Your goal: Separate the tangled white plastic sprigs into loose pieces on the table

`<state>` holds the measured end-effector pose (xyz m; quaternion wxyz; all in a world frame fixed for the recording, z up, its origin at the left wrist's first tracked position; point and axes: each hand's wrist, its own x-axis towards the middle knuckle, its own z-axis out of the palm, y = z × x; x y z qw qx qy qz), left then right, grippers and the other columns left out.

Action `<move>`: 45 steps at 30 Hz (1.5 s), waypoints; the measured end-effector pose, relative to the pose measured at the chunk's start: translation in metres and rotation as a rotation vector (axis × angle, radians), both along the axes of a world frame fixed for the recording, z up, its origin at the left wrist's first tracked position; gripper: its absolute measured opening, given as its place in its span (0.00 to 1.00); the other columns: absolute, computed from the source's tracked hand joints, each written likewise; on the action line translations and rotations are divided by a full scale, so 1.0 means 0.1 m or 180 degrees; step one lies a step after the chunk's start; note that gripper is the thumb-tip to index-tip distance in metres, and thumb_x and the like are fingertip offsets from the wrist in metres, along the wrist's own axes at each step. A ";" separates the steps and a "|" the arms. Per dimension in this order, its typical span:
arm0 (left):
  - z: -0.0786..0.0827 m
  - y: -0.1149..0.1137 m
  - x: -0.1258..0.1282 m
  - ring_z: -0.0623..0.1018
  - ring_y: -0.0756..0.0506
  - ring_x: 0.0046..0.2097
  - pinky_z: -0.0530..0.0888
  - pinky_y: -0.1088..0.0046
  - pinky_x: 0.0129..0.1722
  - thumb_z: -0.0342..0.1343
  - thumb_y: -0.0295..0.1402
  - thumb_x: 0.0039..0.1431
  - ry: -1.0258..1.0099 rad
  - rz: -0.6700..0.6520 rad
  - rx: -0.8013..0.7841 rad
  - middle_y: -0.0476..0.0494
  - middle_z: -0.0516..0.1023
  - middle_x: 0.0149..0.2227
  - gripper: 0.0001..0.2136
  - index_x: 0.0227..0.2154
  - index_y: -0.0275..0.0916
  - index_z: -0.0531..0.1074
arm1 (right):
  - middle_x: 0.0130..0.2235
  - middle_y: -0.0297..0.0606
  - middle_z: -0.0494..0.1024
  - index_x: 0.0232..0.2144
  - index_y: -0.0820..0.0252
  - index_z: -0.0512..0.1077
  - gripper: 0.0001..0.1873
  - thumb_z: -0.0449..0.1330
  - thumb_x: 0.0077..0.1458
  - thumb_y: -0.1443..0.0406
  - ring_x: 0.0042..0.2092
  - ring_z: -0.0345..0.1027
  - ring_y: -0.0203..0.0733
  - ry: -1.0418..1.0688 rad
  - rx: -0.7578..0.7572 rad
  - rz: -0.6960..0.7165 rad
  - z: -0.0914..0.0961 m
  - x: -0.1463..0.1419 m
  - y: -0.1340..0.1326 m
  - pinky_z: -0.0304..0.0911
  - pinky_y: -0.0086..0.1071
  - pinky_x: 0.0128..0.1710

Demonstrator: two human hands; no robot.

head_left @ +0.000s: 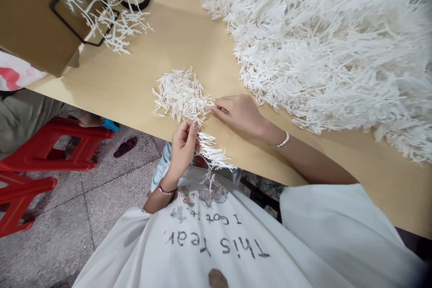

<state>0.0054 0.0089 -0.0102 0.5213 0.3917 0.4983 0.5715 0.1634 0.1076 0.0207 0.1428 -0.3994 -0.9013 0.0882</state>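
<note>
My left hand (185, 144) is closed round the stem of a white plastic branching strip (211, 155) that hangs over the table edge toward my lap. My right hand (240, 112) rests on the wooden table (135, 81), fingers pinched on a thin white plastic piece at the edge of a small heap of loose white plastic pieces (180, 94). The two hands are close together, just in front of that small heap.
A very large pile of white plastic branching strips (330, 49) fills the table's right and far side. A cardboard box (37, 13) with a black wire frame and emptied white stems (114, 22) stands at the far left. Red plastic stools (50, 148) stand on the floor.
</note>
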 end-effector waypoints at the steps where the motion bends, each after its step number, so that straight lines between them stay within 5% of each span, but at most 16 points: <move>1: 0.00 0.00 0.00 0.57 0.56 0.15 0.57 0.79 0.15 0.51 0.43 0.59 0.0082 0.0039 0.0023 0.57 0.56 0.16 0.13 0.26 0.40 0.64 | 0.22 0.37 0.67 0.21 0.64 0.66 0.23 0.48 0.63 0.56 0.25 0.56 0.35 -0.0183 0.0113 0.0010 0.01 -0.01 0.02 0.39 0.32 0.27; 6: 0.01 0.01 0.02 0.59 0.56 0.15 0.57 0.78 0.15 0.51 0.42 0.59 0.0437 0.0148 0.0081 0.57 0.59 0.15 0.12 0.26 0.40 0.64 | 0.23 0.44 0.71 0.22 0.65 0.69 0.24 0.45 0.64 0.59 0.27 0.58 0.39 -0.0474 0.0411 -0.0074 -0.01 -0.04 0.07 0.38 0.33 0.27; 12: -0.04 0.03 0.04 0.57 0.55 0.16 0.56 0.78 0.16 0.51 0.42 0.59 0.0491 0.0245 0.0154 0.57 0.58 0.16 0.13 0.25 0.40 0.63 | 0.21 0.36 0.65 0.19 0.62 0.64 0.23 0.52 0.59 0.52 0.25 0.55 0.36 0.0415 0.0434 -0.0108 -0.08 0.01 0.07 0.43 0.32 0.27; 16: -0.06 0.03 0.05 0.57 0.55 0.18 0.55 0.77 0.18 0.51 0.42 0.60 0.0605 0.0321 0.0244 0.56 0.57 0.17 0.12 0.25 0.40 0.63 | 0.23 0.32 0.63 0.25 0.62 0.65 0.21 0.51 0.60 0.52 0.23 0.52 0.31 0.1387 -0.0618 0.0144 -0.04 0.02 -0.09 0.46 0.28 0.25; 19: -0.06 0.01 0.06 0.58 0.54 0.19 0.56 0.77 0.20 0.50 0.41 0.60 0.0730 0.0358 0.0317 0.56 0.58 0.18 0.12 0.26 0.40 0.63 | 0.24 0.30 0.63 0.29 0.63 0.67 0.19 0.50 0.61 0.53 0.23 0.52 0.29 0.1523 -0.1742 0.0812 -0.03 0.02 -0.23 0.46 0.26 0.23; 23: -0.05 0.00 0.08 0.58 0.54 0.20 0.56 0.76 0.21 0.50 0.40 0.60 0.0872 0.0374 0.0329 0.55 0.58 0.18 0.11 0.27 0.39 0.63 | 0.22 0.27 0.56 0.22 0.61 0.60 0.19 0.52 0.60 0.55 0.23 0.48 0.28 0.1620 -0.2407 0.1199 -0.08 0.00 -0.34 0.45 0.25 0.23; 26: -0.04 0.00 0.06 0.56 0.54 0.20 0.55 0.77 0.20 0.50 0.42 0.60 0.0636 0.0268 0.0264 0.55 0.57 0.19 0.13 0.26 0.39 0.63 | 0.22 0.27 0.53 0.22 0.60 0.56 0.20 0.49 0.62 0.55 0.23 0.46 0.28 0.1785 -0.2644 0.1165 -0.12 -0.03 -0.37 0.46 0.25 0.23; 30: 0.01 0.02 -0.04 0.55 0.55 0.19 0.53 0.77 0.18 0.50 0.45 0.59 0.0077 -0.0401 0.0076 0.55 0.59 0.18 0.15 0.24 0.39 0.65 | 0.24 0.29 0.56 0.25 0.60 0.59 0.19 0.48 0.62 0.53 0.26 0.50 0.30 0.2115 -0.2789 0.1046 -0.12 -0.04 -0.40 0.50 0.26 0.26; 36: 0.07 0.02 -0.18 0.68 0.52 0.26 0.64 0.76 0.26 0.58 0.42 0.53 -0.0025 -0.1223 0.0078 0.49 0.71 0.24 0.12 0.24 0.37 0.73 | 0.23 0.28 0.54 0.24 0.61 0.61 0.20 0.50 0.61 0.52 0.24 0.48 0.29 0.2590 -0.3354 0.0951 -0.09 -0.06 -0.43 0.47 0.26 0.24; 41: 0.04 0.00 -0.10 0.62 0.53 0.24 0.61 0.75 0.24 0.58 0.40 0.52 -0.0779 -0.1122 -0.0133 0.51 0.64 0.20 0.13 0.19 0.37 0.68 | 0.20 0.24 0.48 0.23 0.60 0.58 0.18 0.54 0.59 0.55 0.20 0.41 0.27 0.3122 -0.4420 0.0740 -0.08 -0.07 -0.49 0.41 0.25 0.19; 45: 0.01 -0.01 0.09 0.54 0.54 0.21 0.55 0.73 0.22 0.59 0.39 0.49 -0.1414 -0.0804 -0.0277 0.53 0.54 0.18 0.16 0.16 0.38 0.59 | 0.18 0.22 0.46 0.19 0.59 0.51 0.22 0.55 0.57 0.57 0.17 0.37 0.24 0.3563 -0.4832 0.0443 -0.08 -0.10 -0.56 0.36 0.22 0.16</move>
